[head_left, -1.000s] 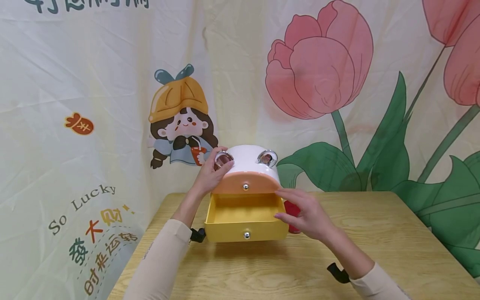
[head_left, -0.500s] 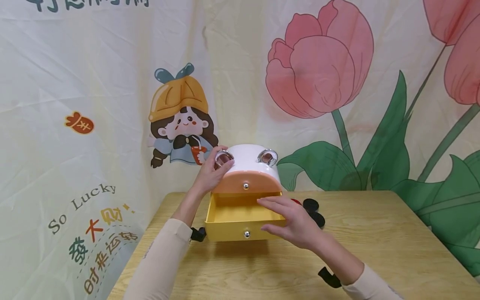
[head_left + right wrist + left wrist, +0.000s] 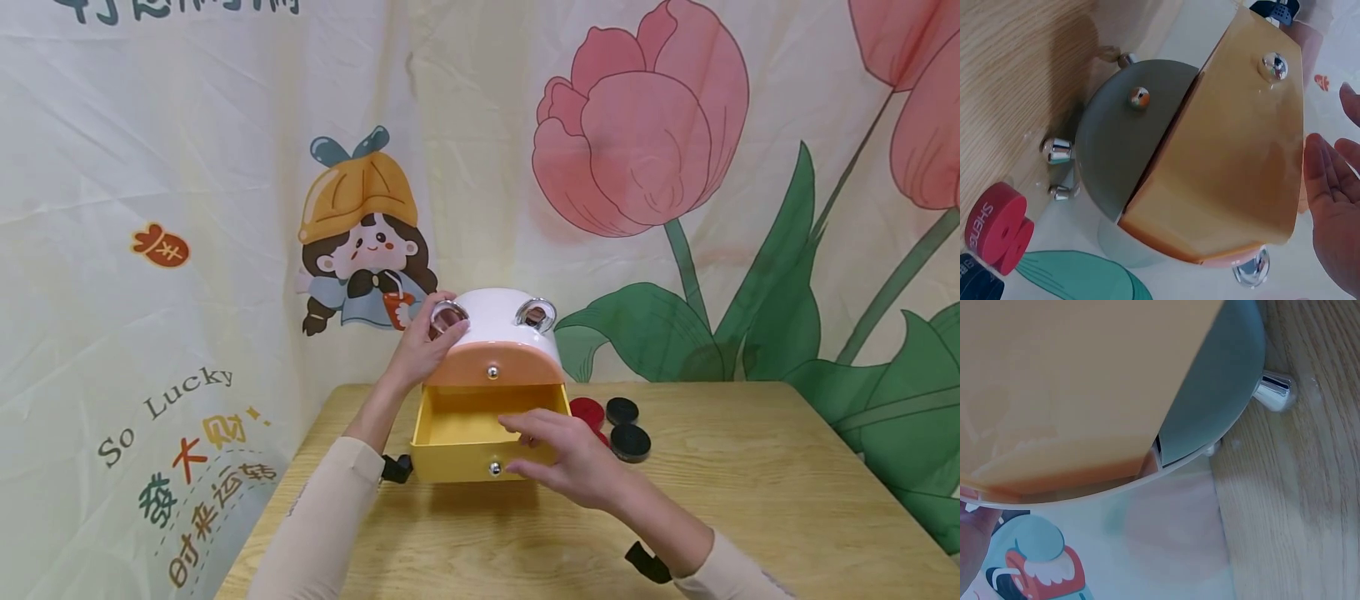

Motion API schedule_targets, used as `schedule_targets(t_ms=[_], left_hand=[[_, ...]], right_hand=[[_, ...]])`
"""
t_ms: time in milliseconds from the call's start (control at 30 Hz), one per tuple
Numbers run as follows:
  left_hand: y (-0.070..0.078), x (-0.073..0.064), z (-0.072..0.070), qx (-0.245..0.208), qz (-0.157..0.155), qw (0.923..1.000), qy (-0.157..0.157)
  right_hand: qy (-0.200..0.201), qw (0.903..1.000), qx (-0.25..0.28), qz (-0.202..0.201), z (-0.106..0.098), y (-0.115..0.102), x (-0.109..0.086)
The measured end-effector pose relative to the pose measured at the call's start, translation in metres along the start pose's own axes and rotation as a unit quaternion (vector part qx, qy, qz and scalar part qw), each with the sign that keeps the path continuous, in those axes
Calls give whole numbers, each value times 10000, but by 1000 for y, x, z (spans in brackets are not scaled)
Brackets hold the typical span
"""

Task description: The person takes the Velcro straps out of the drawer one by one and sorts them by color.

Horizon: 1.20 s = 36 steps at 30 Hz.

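A white round-topped drawer cabinet [image 3: 491,321] stands on the table, with an orange top drawer [image 3: 457,367] shut. Below it the yellow drawer [image 3: 450,462] is pulled out and shows a bare floor inside. My left hand [image 3: 418,354] grips the cabinet's upper left, fingers and thumb around its silver-rimmed round knob [image 3: 450,317]. My right hand [image 3: 577,458] hovers at the yellow drawer's right front corner, fingers extended, holding nothing. In the right wrist view, that hand's palm faces the pulled-out drawer [image 3: 1229,156]; a grey-green lower drawer [image 3: 1122,137] sits closed beneath.
Right of the cabinet lie red round tins [image 3: 587,411] and black round tins [image 3: 630,442]. A black strap piece [image 3: 396,468] hangs by the left wrist, another [image 3: 648,562] by the right. A printed cloth [image 3: 480,167] hangs behind the wooden table [image 3: 750,500].
My right hand has moved left and slightly down, from the drawer's right side to its front right corner, uncovering the tins. My left hand has kept its grip.
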<state>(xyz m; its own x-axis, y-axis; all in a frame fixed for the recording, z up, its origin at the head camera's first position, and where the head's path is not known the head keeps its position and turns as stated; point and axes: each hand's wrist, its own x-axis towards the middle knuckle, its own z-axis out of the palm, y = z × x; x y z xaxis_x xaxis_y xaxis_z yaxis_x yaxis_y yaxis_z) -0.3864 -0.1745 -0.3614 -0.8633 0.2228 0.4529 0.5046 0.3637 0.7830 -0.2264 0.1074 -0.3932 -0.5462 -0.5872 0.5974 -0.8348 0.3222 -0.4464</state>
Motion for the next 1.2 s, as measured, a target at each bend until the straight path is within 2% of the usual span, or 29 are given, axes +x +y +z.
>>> schedule_targets(t_ms=[367, 500, 733, 1200], left_hand=[[0, 1, -1, 62, 24, 10000, -13], [1, 0, -1, 69, 9, 10000, 2], [-1, 1, 0, 21, -17, 10000, 9], [-1, 0, 0, 28, -133, 9999, 25]], right_hand=[[-452, 9988, 157, 93, 13, -3, 0], [-564, 9984, -23, 89, 19, -3, 0], [-491, 9969, -618, -16, 32, 1, 1], [-392, 9941, -1007, -126, 37, 1, 1]])
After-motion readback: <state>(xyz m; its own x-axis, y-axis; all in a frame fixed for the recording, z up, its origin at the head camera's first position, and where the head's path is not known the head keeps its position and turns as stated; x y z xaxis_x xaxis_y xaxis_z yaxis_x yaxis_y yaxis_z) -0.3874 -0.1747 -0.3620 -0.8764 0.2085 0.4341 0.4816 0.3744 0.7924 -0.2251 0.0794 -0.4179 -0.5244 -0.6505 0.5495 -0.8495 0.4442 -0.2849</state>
